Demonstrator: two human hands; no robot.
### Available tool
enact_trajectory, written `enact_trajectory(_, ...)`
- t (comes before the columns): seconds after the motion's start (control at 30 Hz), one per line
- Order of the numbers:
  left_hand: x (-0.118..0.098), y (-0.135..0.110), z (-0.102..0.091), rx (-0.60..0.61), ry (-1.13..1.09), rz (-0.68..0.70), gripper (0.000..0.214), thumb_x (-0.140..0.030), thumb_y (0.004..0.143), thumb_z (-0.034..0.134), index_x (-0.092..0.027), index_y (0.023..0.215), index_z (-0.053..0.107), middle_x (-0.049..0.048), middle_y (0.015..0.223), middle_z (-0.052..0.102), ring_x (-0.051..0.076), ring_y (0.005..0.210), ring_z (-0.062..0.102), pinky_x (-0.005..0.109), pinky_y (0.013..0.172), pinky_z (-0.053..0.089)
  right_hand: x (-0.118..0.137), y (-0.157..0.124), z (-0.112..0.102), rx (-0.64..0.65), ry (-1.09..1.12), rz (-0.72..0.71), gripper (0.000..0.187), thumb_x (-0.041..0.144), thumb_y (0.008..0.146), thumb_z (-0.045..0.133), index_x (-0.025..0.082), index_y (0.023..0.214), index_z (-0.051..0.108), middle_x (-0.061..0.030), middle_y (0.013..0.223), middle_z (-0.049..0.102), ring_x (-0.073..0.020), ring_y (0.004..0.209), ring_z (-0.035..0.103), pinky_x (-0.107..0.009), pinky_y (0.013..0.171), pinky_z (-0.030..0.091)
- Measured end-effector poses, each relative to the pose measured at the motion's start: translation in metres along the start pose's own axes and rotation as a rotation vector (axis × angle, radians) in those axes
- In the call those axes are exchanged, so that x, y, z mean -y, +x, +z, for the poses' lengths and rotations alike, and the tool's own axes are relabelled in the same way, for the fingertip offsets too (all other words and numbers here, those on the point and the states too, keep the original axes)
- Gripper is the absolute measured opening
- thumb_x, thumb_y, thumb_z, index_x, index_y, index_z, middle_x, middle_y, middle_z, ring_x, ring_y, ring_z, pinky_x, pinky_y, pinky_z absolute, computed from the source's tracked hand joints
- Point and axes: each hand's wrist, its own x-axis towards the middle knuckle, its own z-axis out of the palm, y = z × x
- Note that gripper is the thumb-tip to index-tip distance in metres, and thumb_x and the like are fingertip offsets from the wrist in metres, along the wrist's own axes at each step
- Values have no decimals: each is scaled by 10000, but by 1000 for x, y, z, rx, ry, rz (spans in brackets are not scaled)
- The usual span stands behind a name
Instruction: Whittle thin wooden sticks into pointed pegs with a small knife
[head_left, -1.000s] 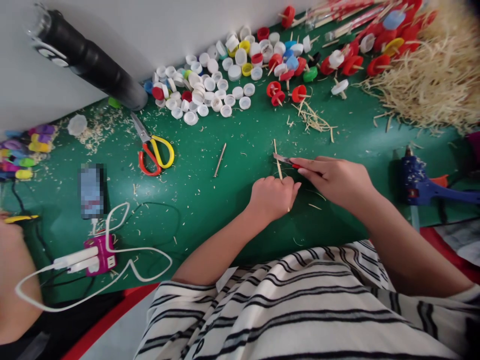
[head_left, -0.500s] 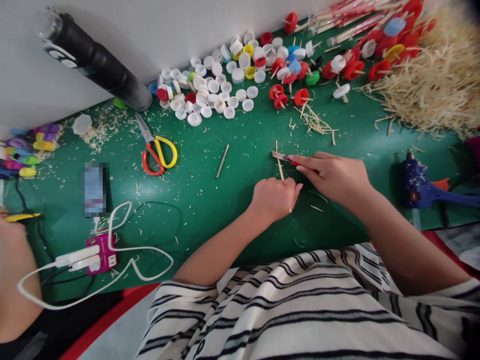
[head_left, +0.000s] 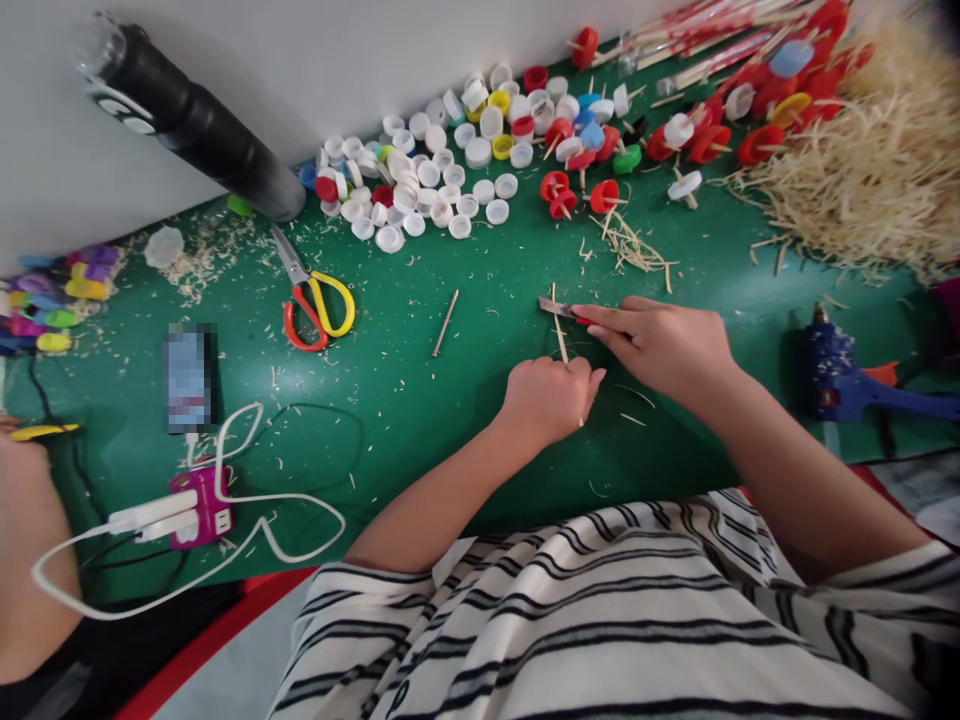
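Note:
My left hand (head_left: 550,398) is closed around a thin wooden stick (head_left: 561,338), whose far part sticks out past the fingers over the green table. A short end of it shows below the hand. My right hand (head_left: 664,343) grips a knife (head_left: 556,307) with a red handle, mostly hidden by the fingers. Its blade lies across the stick near the far tip. Thin wood shavings (head_left: 634,419) lie beside my hands. Left of them a nail (head_left: 445,322) rests on the table.
Bottle caps (head_left: 428,174) are spread along the wall, with red caps on sticks (head_left: 604,197) and a heap of shavings (head_left: 862,170) farther right. Scissors (head_left: 319,305), a black bottle (head_left: 202,125), a phone (head_left: 189,380) and a purple power adapter (head_left: 202,508) are left; a blue glue gun (head_left: 836,370) is right.
My right hand has shifted slightly left and up, carrying the knife blade a little farther across the stick. My left hand and the stick stay nearly in place.

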Motion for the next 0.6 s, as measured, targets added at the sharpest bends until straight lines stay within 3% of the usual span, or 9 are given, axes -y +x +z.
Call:
enact_trajectory(0.33,-2,-3,1,3,-4,23,558,-405,1067,254,-137,909,717,147,743,744,287,771,749,340,587,420,6,14,7,-103,-46,80,529,540,1048,322,415,1448,644,-64,998,747,-217,792,634,-328,557,218)
enact_trajectory(0.6,-3,-3,3,-32,-14,28,551,-401,1064,264,-148,876,716,139,720,738,283,742,744,344,574,411,0,13,3,-85,39,100,499,526,1046,370,403,1429,665,-55,980,744,-224,833,654,-317,563,285)
